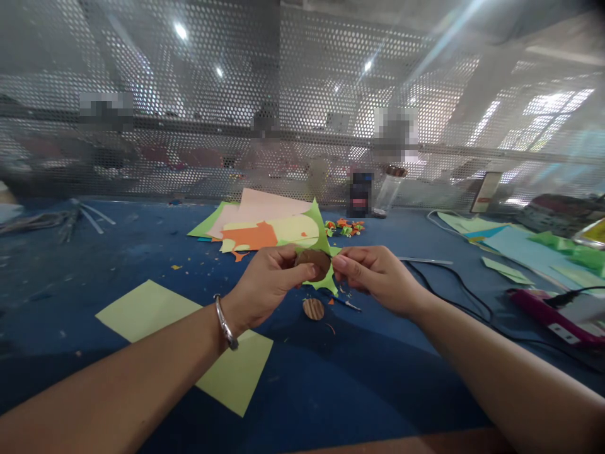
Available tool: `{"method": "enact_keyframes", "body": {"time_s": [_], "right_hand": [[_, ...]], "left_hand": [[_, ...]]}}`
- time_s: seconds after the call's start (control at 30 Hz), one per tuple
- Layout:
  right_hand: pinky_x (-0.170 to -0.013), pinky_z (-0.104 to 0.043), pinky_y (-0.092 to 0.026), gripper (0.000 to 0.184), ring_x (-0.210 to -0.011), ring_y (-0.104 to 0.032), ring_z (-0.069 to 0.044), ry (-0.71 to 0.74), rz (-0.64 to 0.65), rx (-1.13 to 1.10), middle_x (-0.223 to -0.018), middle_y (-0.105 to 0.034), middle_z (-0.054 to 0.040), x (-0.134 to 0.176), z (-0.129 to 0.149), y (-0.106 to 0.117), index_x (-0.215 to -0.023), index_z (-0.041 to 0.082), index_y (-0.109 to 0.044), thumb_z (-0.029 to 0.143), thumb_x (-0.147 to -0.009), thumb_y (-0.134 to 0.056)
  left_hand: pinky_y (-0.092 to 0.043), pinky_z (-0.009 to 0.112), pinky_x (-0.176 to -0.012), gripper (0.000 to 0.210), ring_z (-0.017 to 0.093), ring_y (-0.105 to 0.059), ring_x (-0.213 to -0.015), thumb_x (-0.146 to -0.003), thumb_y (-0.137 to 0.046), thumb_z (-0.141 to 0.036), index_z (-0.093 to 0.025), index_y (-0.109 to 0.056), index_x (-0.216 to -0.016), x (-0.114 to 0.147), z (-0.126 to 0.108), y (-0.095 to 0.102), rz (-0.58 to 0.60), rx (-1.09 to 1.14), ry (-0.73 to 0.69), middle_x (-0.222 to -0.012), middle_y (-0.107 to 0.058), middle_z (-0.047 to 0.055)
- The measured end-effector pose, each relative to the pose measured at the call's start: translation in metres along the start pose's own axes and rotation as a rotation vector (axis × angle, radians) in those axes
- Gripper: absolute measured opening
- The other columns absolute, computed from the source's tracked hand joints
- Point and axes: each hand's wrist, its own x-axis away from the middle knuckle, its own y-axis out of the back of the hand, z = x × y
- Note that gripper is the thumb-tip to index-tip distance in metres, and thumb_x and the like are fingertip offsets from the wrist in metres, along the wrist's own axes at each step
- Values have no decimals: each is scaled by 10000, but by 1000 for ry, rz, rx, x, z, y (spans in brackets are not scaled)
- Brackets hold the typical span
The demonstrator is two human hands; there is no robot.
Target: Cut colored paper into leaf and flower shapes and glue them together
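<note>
My left hand [265,284] is closed, pinching a round brown cardboard disc [320,260] between thumb and fingers. Close to the disc's right edge, the fingertips of my right hand [371,274] press together. What they grip, if anything, is too small to make out. Below the hands a smaller disc of striped corrugated cardboard [313,309] lies on the blue table. A thin blue-and-white tool [348,305] rests just right of it. Behind the hands is a heap of coloured paper [278,205] with cut-out shapes; a green piece [322,232] rises behind the held disc.
Pale green sheets [236,378] lie partly under my left forearm. Folded orange and green paper bits [347,227] are farther back, near a clear jar [391,189]. A purple power strip [553,318] with black cables is at right. A perforated metal screen [312,82] borders the table's far edge.
</note>
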Motion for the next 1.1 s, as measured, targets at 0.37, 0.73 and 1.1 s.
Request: {"method": "enact_keyframes", "body": {"time_s": [0.37, 0.73, 1.1], "right_hand": [[-531, -250, -300, 433, -565, -397, -84, 37, 11, 99, -681, -521, 11, 1, 5, 3, -688, 155, -655, 499, -947, -617], [-530, -250, -281, 445, -568, -386, -90, 20, 22, 124, -622, -448, 38, 1, 9, 3, -704, 162, -617, 538, -941, -601], [-558, -262, -293, 467, -603, -383, -102, 36, 33, 235, -653, -442, 32, 0, 7, 3, -715, 162, -610, 547, -971, -546]], "left_hand": [[-466, 260, -778, 114, 118, -596, -788, -753, -761, -182, -164, -759, -865, -1, 4, 4, 34, -21, -24, -821, -706, 1], [-477, 289, -810, 144, 136, -609, -812, -763, -762, -225, -157, -747, -888, -1, 3, 4, 42, -95, -29, -858, -709, 23], [-469, 289, -742, 73, 137, -586, -754, -734, -730, -195, -134, -719, -772, 0, -3, 2, 17, -231, -6, -766, -667, 18]]}}
